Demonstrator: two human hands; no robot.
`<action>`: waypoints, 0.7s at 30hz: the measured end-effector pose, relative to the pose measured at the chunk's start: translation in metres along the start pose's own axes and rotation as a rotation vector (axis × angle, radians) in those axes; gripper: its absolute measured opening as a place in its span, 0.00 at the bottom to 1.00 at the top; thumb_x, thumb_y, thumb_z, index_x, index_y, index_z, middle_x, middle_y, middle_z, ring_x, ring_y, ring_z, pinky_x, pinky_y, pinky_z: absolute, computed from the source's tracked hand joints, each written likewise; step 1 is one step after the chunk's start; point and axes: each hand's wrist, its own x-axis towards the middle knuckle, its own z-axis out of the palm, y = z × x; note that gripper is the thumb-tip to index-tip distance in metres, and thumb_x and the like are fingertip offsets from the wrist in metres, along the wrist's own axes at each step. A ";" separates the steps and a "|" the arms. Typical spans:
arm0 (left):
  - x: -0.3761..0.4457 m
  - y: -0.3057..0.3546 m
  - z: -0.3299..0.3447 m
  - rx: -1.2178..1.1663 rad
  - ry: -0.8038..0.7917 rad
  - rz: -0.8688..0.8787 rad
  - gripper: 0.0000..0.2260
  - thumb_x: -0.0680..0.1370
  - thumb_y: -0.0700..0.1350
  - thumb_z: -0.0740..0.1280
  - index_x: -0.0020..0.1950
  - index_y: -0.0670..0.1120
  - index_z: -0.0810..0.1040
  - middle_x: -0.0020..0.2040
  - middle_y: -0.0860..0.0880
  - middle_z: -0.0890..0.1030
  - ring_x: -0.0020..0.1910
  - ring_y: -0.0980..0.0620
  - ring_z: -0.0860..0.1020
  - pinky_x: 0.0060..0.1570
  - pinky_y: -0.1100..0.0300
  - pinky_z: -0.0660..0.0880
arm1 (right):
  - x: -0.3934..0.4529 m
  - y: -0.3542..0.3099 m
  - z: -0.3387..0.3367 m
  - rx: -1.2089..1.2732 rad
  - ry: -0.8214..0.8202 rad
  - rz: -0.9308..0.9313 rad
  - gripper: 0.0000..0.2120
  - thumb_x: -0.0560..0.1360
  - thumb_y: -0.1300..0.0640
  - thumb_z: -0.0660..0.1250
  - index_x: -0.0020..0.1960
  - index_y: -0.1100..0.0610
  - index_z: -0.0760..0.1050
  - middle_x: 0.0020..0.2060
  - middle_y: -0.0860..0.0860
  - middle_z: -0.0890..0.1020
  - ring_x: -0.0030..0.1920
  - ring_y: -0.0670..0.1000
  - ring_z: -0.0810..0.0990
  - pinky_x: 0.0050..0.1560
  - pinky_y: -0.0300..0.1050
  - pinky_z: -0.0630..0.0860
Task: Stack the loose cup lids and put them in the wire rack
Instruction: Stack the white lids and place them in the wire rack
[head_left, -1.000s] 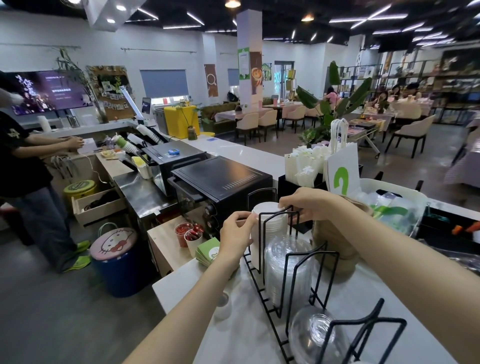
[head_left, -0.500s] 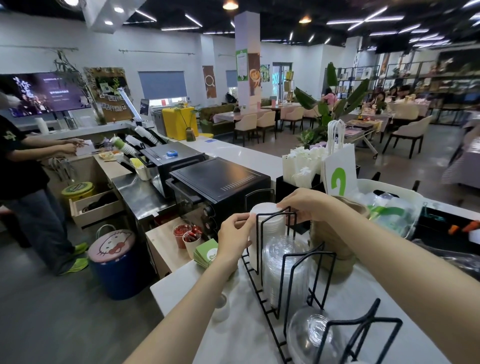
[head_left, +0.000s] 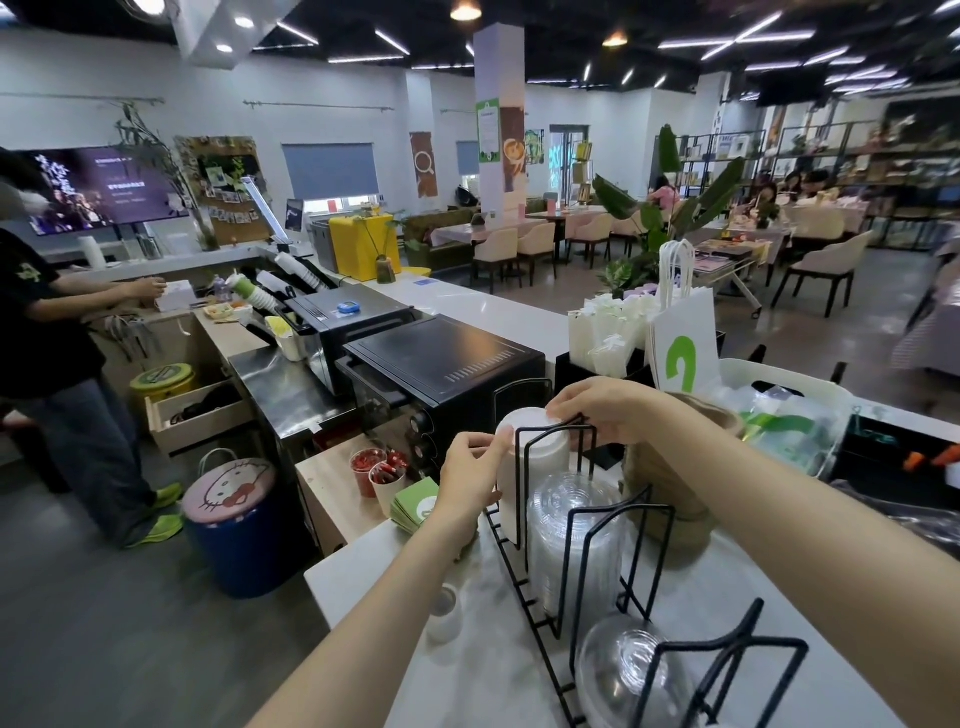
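Observation:
A black wire rack (head_left: 582, 525) stands on the white counter. Its far slot holds a stack of white cup lids (head_left: 540, 457). My left hand (head_left: 470, 467) grips the stack's left edge and my right hand (head_left: 602, 408) pinches its top right edge over the wire. A stack of clear flat lids (head_left: 571, 535) fills the middle slot. Clear dome lids (head_left: 623, 670) sit in the near slot.
A black oven (head_left: 447, 364) sits just beyond the rack. Brown paper sleeves (head_left: 670, 499) and a white bin of bags (head_left: 779, 415) lie to the right. A small white cup (head_left: 445, 613) stands near the counter's left edge. A person in black (head_left: 47, 353) works at far left.
Both hands stay on the white lid stack; the view has shifted slightly and the hands have barely moved.

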 end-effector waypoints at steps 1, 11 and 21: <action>0.000 0.000 0.000 -0.014 -0.017 -0.016 0.20 0.79 0.60 0.71 0.61 0.47 0.77 0.59 0.48 0.81 0.59 0.49 0.81 0.56 0.46 0.83 | 0.001 0.001 0.000 0.009 0.005 -0.001 0.09 0.78 0.61 0.70 0.58 0.62 0.80 0.51 0.59 0.80 0.49 0.56 0.80 0.49 0.50 0.82; 0.002 -0.004 -0.001 0.009 -0.080 -0.086 0.21 0.81 0.62 0.66 0.65 0.48 0.77 0.64 0.48 0.79 0.64 0.46 0.79 0.54 0.45 0.84 | 0.003 0.009 0.003 0.071 0.072 0.026 0.17 0.80 0.60 0.68 0.63 0.71 0.76 0.51 0.62 0.80 0.51 0.60 0.82 0.61 0.61 0.79; 0.005 -0.002 -0.002 -0.020 -0.152 -0.190 0.24 0.81 0.61 0.68 0.68 0.46 0.76 0.68 0.44 0.78 0.67 0.43 0.78 0.58 0.43 0.83 | -0.003 0.009 -0.001 0.097 0.064 0.083 0.16 0.80 0.58 0.68 0.64 0.67 0.75 0.54 0.62 0.81 0.52 0.61 0.82 0.54 0.58 0.83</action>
